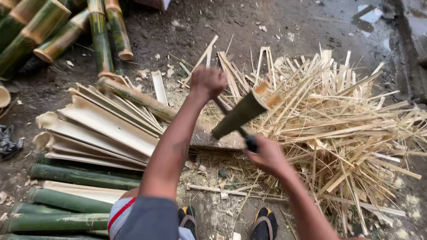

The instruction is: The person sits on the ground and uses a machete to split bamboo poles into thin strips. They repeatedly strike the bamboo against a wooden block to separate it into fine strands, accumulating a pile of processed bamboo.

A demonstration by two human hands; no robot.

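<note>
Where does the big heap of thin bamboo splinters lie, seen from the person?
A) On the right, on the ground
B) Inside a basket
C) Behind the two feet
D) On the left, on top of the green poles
A: the heap of thin bamboo splinters spreads over the ground to the right of the right hand, while the split halves and green poles lie on the left.

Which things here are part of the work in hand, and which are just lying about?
In use:
left hand
right hand
bamboo piece, held upright
knife, handle in the right grip
chopping board

Lying about:
split bamboo slats
whole bamboo poles
heap of strips
dark cloth
</note>
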